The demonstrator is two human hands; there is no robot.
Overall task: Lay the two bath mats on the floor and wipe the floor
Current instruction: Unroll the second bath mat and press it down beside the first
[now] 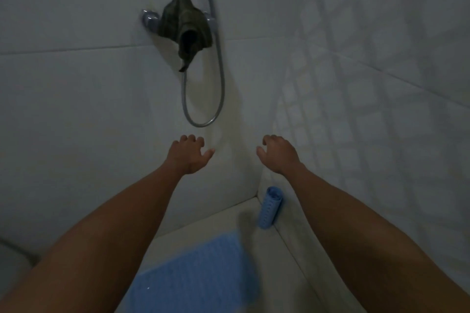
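Note:
One blue bath mat (pixel 195 274) lies flat on the pale floor (pixel 244 221) below and between my arms. A second blue mat (pixel 270 208), rolled into a tube, stands in the corner against the right wall. A dark green cloth (pixel 184 25) hangs over the shower tap on the wall ahead. My left hand (pixel 189 154) and my right hand (pixel 278 152) are both stretched forward in the air, fingers loosely curled, holding nothing. They hover below the cloth and above the corner.
A chrome shower tap (pixel 150 20) and a looping metal hose (pixel 203 123) are fixed to the tiled wall ahead. White tiled walls close in left, front and right. A pale rounded fixture edge (pixel 12 262) shows at the lower left.

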